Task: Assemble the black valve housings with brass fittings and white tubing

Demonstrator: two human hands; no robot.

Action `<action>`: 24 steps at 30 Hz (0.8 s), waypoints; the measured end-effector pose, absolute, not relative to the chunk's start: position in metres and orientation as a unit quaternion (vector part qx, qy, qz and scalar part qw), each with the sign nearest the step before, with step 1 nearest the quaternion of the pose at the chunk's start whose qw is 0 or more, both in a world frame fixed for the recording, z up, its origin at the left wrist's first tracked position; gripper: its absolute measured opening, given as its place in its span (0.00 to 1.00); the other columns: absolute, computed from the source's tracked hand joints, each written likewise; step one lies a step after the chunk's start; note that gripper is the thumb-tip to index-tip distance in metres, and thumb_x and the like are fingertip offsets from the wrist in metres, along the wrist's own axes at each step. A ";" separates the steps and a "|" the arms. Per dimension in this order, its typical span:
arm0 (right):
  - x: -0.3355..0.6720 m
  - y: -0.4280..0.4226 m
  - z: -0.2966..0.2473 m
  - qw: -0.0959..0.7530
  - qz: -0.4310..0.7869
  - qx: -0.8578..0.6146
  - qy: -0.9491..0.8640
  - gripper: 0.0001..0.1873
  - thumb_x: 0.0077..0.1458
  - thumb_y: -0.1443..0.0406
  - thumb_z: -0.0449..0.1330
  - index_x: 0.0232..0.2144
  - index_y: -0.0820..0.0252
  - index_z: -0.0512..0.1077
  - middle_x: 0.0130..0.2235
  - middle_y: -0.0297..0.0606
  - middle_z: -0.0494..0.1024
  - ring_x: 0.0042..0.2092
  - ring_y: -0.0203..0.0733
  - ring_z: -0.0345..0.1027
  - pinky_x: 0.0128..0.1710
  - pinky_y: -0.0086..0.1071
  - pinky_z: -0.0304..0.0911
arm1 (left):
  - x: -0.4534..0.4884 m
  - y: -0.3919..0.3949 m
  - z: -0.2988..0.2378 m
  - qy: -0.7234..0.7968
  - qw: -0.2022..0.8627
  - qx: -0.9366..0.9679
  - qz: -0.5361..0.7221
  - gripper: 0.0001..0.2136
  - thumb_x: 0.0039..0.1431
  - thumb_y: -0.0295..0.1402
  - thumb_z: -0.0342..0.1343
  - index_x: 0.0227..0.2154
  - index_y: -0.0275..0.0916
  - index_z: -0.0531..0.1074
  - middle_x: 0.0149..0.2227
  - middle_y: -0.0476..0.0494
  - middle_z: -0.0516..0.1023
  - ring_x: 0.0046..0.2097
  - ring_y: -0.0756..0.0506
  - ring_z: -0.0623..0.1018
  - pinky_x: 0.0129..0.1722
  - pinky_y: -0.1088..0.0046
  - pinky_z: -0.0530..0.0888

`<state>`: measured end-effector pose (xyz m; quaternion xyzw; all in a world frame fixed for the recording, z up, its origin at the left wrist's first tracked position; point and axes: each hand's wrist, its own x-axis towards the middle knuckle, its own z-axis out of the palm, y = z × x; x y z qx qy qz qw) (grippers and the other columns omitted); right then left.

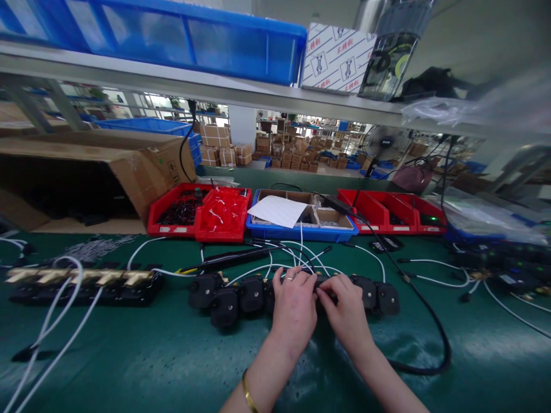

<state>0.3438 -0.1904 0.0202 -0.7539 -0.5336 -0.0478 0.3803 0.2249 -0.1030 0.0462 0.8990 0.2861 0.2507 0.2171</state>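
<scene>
A row of small black plastic units (241,292) with white cables lies across the green bench. My left hand (295,307), with a ring and a gold bangle at the wrist, rests closed over one unit in the middle of the row. My right hand (346,310) meets it from the right, fingers pinched on the same black unit (321,283). The unit itself is mostly hidden under the fingers. More black units (379,295) continue to the right of my hands.
Behind stand red bins (200,215), a blue tray (301,229) with a white paper, and more red bins (387,209). A cardboard box (86,172) is at the left, a black strip with brass parts (81,281) in front of it. A thick black cable (430,327) loops right.
</scene>
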 end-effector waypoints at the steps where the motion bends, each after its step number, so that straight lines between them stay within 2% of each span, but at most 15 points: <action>1: 0.343 -0.190 0.021 0.375 -0.050 -0.758 -0.531 0.08 0.64 0.69 0.57 0.31 0.57 0.69 0.35 0.35 0.71 0.40 0.44 0.65 0.42 0.39 0.53 | 0.225 -0.103 0.046 0.287 0.220 0.898 0.251 0.16 0.62 0.22 0.55 0.51 0.42 0.76 0.52 0.44 0.81 0.61 0.37 0.70 0.67 0.43 0.53; 6: 0.341 -0.185 0.028 0.329 -0.060 -0.766 -0.550 0.08 0.62 0.73 0.58 0.31 0.58 0.68 0.35 0.35 0.71 0.41 0.45 0.64 0.42 0.38 0.51 | 0.226 -0.103 0.043 0.280 0.224 0.894 0.268 0.16 0.62 0.22 0.54 0.50 0.42 0.76 0.52 0.44 0.81 0.62 0.38 0.70 0.67 0.45 0.53; 11: 0.352 -0.178 0.046 0.235 -0.061 -0.738 -0.630 0.09 0.63 0.75 0.59 0.33 0.57 0.72 0.36 0.35 0.72 0.40 0.45 0.62 0.41 0.39 0.47 | 0.225 -0.102 0.043 0.280 0.226 0.891 0.279 0.13 0.60 0.21 0.56 0.44 0.44 0.77 0.49 0.47 0.82 0.61 0.38 0.71 0.66 0.45 0.54; 18: 0.374 -0.161 0.077 0.110 -0.048 -0.622 -0.773 0.12 0.61 0.75 0.60 0.29 0.56 0.74 0.35 0.34 0.76 0.39 0.43 0.62 0.39 0.40 0.47 | 0.226 -0.097 0.047 0.288 0.238 0.886 0.273 0.13 0.54 0.20 0.63 0.38 0.44 0.78 0.46 0.49 0.83 0.61 0.37 0.70 0.65 0.45 0.55; 24: 0.377 -0.157 0.085 0.087 -0.047 -0.596 -0.797 0.12 0.60 0.77 0.60 0.29 0.56 0.74 0.34 0.33 0.76 0.39 0.42 0.63 0.39 0.39 0.47 | 0.229 -0.091 0.047 0.286 0.232 0.889 0.273 0.10 0.52 0.22 0.66 0.34 0.44 0.79 0.41 0.50 0.83 0.59 0.37 0.72 0.65 0.45 0.56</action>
